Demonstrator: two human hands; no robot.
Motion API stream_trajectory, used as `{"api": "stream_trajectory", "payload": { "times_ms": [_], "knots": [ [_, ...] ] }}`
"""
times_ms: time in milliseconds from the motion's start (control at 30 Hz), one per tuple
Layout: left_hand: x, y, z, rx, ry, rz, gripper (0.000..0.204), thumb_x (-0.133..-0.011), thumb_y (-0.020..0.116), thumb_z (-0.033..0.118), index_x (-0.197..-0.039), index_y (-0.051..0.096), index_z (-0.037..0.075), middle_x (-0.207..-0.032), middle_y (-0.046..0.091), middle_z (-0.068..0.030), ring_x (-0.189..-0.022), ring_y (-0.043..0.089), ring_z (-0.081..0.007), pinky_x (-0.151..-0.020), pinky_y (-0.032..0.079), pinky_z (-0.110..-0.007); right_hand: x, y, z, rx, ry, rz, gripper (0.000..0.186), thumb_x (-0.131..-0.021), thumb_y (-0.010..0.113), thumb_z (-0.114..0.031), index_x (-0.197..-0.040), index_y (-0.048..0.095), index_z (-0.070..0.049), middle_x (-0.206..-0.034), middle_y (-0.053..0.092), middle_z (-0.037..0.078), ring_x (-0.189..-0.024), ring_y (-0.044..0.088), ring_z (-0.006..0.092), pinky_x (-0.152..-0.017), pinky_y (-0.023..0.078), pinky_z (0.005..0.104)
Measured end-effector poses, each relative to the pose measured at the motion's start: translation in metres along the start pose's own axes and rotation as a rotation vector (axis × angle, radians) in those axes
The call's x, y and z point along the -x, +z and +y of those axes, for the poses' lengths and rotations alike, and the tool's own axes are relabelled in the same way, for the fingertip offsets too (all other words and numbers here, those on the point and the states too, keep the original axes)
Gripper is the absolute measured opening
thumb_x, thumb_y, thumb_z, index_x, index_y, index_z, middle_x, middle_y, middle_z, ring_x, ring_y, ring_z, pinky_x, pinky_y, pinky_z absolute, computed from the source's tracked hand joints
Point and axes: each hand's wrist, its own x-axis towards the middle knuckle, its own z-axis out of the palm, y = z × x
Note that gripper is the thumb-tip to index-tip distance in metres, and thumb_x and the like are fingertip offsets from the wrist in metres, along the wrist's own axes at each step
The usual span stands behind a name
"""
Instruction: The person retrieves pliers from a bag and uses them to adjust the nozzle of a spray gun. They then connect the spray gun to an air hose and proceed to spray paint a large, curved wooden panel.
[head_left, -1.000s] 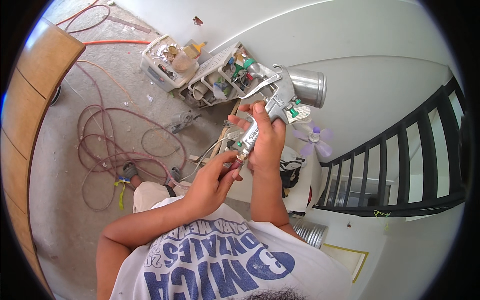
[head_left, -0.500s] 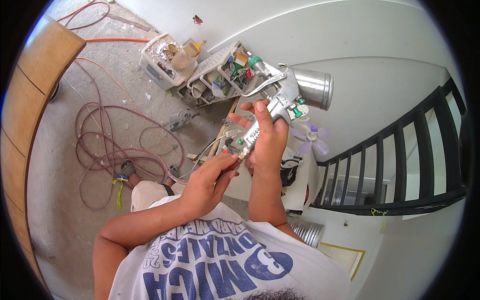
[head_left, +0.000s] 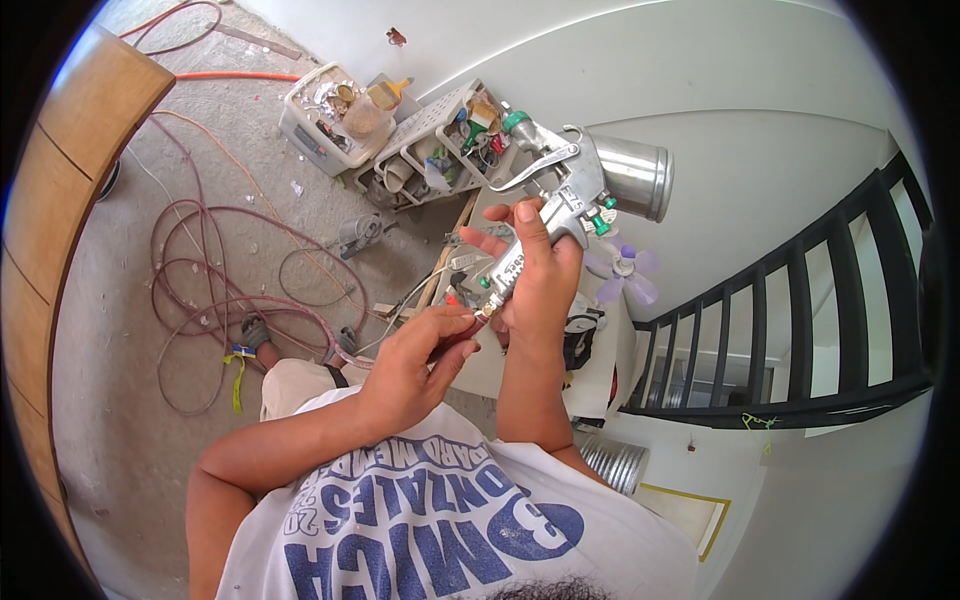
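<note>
My right hand (head_left: pixel 543 270) is closed around the handle of a silver spray gun (head_left: pixel 570 200), which tilts up and to the right. A metal cup (head_left: pixel 635 178) is fixed at the gun's far right side, and its knobs are green. The trigger stands free, with no finger over it. At the lower end of the handle, my left hand (head_left: pixel 412 358) pinches the end of a dark red air hose (head_left: pixel 466 335) by a brass fitting (head_left: pixel 488 309). The hose end meets the fitting; whether it is locked on, I cannot tell. My left palm hides part of the hose.
Loops of the red hose (head_left: pixel 215 290) lie on the concrete floor at left. Beyond stand a white bin (head_left: pixel 320 150) and a perforated basket (head_left: pixel 425 130) of tools and brushes. A purple fan (head_left: pixel 627 268), black railing (head_left: pixel 800 300) and curved wooden panel (head_left: pixel 90 120) are around me.
The spray gun and both hands have shifted very slightly to the right. My grips on the gun and the hose look the same.
</note>
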Motion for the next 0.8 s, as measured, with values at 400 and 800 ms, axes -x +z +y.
{"api": "stream_trajectory", "payload": {
  "times_ms": [400, 800],
  "knots": [
    [-0.010, 0.003, 0.013, 0.390, -0.434, -0.047, 0.020, -0.105, 0.053, 0.015, -0.117, 0.054, -0.001, -0.108, 0.065, -0.0086, -0.097, 0.069, -0.0157, -0.085, 0.055, -0.027, 0.017, -0.001, -0.003, 0.013, -0.053, 0.025, 0.023, -0.098, 0.063, -0.016, -0.107, 0.054, 0.004, -0.097, 0.056, 0.009, -0.091, 0.064, 0.0199, -0.068, 0.066, 0.0405],
    [-0.015, 0.010, 0.020, 0.021, -0.314, -0.074, 0.017, -0.108, 0.042, 0.014, -0.101, 0.046, -0.001, -0.078, 0.060, -0.0064, -0.069, 0.070, -0.0154, -0.061, 0.056, -0.028, 0.024, -0.007, -0.005, 0.043, 0.081, -0.029, 0.021, -0.097, 0.065, -0.019, -0.100, 0.053, -0.002, -0.074, 0.057, 0.009, -0.055, 0.057, 0.0153, -0.043, 0.046, 0.0267]
  ]
}}
